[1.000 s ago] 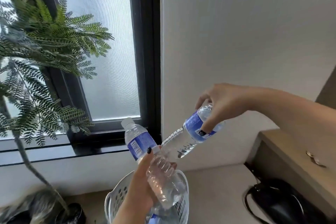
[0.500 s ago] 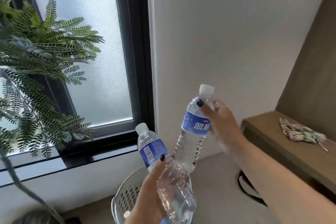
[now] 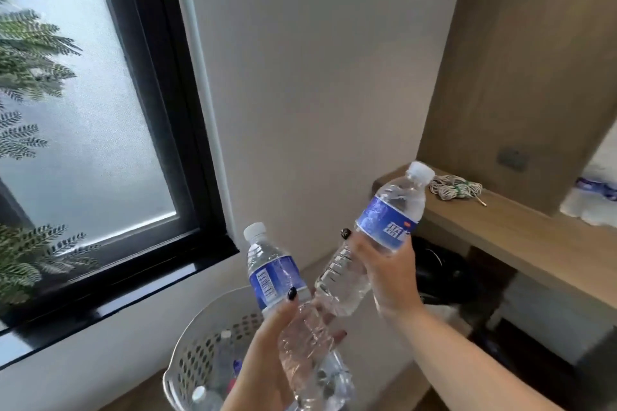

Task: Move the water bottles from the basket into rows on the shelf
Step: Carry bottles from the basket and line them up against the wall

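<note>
My left hand [image 3: 267, 354] grips a clear water bottle with a blue label [image 3: 277, 274], cap up and tilted left, above the basket. In my right hand [image 3: 390, 272] is a second blue-labelled bottle [image 3: 387, 220], leaning right with its cap toward the wooden shelf [image 3: 521, 237]. The white perforated basket [image 3: 193, 357] stands on the floor below my hands and holds more bottles [image 3: 203, 397]. At the far right edge, past the wooden panel, bottles with blue labels [image 3: 597, 192] show blurred.
A coil of cord [image 3: 454, 187] lies on the shelf's left end. A black object [image 3: 437, 274] sits under the shelf. A dark-framed frosted window [image 3: 100, 130] and a fern-like plant [image 3: 26, 77] fill the left. A white wall is straight ahead.
My view has swung right, bringing the shelf closer. Both hands have risen with their bottles; the right bottle turned from cap-down to upright and moved toward the shelf.
</note>
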{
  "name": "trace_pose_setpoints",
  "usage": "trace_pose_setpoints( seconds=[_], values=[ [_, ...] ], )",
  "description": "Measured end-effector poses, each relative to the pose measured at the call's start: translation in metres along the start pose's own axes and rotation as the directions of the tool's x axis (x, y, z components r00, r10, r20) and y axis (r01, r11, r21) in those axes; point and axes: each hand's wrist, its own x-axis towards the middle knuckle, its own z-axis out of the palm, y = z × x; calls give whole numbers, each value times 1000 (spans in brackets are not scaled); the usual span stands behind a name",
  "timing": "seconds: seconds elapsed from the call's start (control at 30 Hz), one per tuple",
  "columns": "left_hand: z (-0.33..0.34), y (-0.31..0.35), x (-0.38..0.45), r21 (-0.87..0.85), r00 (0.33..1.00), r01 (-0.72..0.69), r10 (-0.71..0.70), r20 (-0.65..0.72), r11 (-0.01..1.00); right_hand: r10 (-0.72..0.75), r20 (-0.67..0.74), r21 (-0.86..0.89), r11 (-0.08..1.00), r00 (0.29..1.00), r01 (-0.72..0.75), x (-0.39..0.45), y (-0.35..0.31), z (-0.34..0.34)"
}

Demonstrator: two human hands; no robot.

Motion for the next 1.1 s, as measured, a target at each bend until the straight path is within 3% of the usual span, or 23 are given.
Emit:
trace_pose_setpoints(
  seconds=[0.2, 0.33, 0.5, 1.1],
  values=[
    [21, -7, 14, 48, 995, 94, -93, -28, 994, 68, -161, -75, 994, 985, -81, 9, -19, -29],
    [34, -17, 37, 174, 987, 113, -90, -136, 978, 146, -273, -184, 962, 951, -200, 24, -24, -65],
    [62, -42, 64, 125, 957, 214, -182, -224, 969, 222, -355, -226, 922, 908, -314, 38, -25, -118],
    [282, -215, 226, 270, 941, 304, -243, -237, 914, 291, -414, -356, 821, 863, -447, 134, -70, -386]
  ],
)
